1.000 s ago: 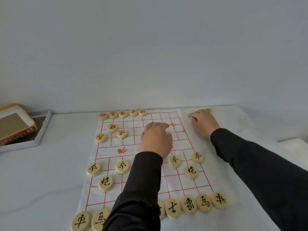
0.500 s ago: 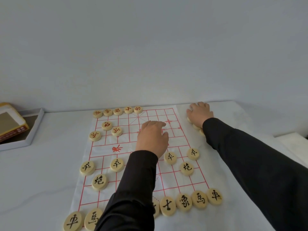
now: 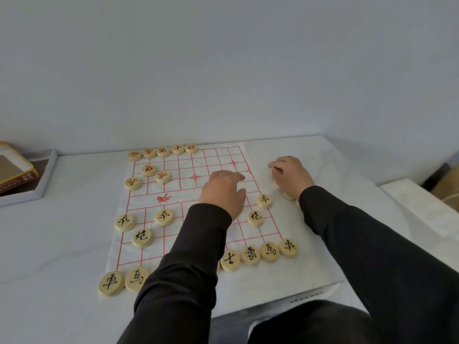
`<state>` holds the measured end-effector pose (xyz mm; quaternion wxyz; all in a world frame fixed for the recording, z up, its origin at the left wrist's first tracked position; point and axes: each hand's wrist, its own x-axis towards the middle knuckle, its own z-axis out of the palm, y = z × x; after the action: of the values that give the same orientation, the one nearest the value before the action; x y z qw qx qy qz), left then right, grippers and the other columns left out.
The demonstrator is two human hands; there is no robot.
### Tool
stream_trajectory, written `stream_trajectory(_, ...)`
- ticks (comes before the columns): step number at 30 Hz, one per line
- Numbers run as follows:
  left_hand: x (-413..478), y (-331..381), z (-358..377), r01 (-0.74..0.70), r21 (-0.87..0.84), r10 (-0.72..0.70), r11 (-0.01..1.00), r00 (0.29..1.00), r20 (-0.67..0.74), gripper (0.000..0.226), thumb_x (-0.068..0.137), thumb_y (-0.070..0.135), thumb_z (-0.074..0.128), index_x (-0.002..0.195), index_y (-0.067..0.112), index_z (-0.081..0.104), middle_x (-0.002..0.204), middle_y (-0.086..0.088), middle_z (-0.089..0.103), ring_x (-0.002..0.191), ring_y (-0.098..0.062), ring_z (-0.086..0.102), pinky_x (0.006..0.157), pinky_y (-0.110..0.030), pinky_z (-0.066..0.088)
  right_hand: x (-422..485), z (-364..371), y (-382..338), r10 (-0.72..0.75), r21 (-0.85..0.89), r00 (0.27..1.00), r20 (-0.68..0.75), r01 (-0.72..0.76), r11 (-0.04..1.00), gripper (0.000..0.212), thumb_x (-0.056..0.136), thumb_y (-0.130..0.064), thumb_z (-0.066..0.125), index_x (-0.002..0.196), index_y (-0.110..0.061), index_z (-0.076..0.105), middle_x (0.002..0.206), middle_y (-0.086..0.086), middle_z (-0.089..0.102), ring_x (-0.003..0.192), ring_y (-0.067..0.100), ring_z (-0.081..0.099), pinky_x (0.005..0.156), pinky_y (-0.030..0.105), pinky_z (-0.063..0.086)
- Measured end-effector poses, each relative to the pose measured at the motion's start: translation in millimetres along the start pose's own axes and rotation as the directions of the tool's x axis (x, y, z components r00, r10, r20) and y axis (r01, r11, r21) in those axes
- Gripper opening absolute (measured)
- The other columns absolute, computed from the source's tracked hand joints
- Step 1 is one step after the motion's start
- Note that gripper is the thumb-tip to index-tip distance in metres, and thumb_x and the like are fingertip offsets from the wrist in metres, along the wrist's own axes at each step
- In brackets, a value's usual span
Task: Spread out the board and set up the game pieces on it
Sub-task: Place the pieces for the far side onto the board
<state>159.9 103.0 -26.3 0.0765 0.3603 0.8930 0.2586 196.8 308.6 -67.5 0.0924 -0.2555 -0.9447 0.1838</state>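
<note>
A white paper board (image 3: 149, 249) with a red grid lies spread on the table. Round wooden pieces with black characters stand along its near rows, such as the piece (image 3: 288, 247) at the near right corner. Red-lettered pieces (image 3: 163, 151) line the far left edge. My left hand (image 3: 223, 192) rests palm down on the middle right of the board, fingers bent, and what lies under it is hidden. Off the board's right edge, my right hand (image 3: 291, 176) pinches a piece (image 3: 275, 169) at its fingertips. Loose pieces (image 3: 288, 195) lie under that hand.
An open white box (image 3: 42, 180) with a yellow-edged lid (image 3: 15, 172) sits at the far left of the table. The wall stands right behind the board's far edge. A lower pale surface (image 3: 419, 209) lies to the right. The table's near edge is close to my body.
My right hand reached over the loose pieces at the right and now has one at its fingertips. My left hand has stayed on the same part of the board.
</note>
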Motion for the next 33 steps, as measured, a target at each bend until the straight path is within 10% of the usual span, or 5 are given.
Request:
stream_trajectory(17,-35,16,9,-0.082,0.132,0.079,0.988,0.996,0.028,0.037,0.097,0.026,0.043,0.134,0.022,0.046,0.139,0.004,0.044,0.134,-0.015,0.029,0.110,-0.032,0.027,-75,-43,-14,0.168,0.368,0.985,-0.050,-0.138,0.920,0.037,0.100,-0.012,0.032,0.128,-0.011,0.055,0.136,0.005,0.051,0.122,0.019,0.048,0.092,0.020,0.034)
stream_trajectory(27,-35,5,-2,-0.039,0.152,0.038,0.988,0.999,0.008,0.039,0.097,0.025,0.043,0.135,0.022,0.045,0.141,0.004,0.043,0.135,-0.014,0.028,0.111,-0.031,0.025,-66,-32,-33,0.189,-0.349,0.981,0.045,-0.162,0.923,0.050,0.087,-0.047,0.055,0.122,-0.011,0.052,0.123,0.012,0.048,0.115,0.028,0.045,0.092,0.035,0.042)
stream_trajectory(33,-25,-7,-12,0.015,0.178,-0.018,0.984,1.000,0.012,0.039,0.097,0.028,0.043,0.135,0.023,0.045,0.142,0.002,0.043,0.134,-0.017,0.029,0.111,-0.034,0.027,-61,-26,-39,0.175,-0.457,0.982,0.078,-0.121,0.881,0.041,0.089,-0.040,0.054,0.118,-0.011,0.052,0.118,0.010,0.051,0.112,0.027,0.047,0.089,0.032,0.041)
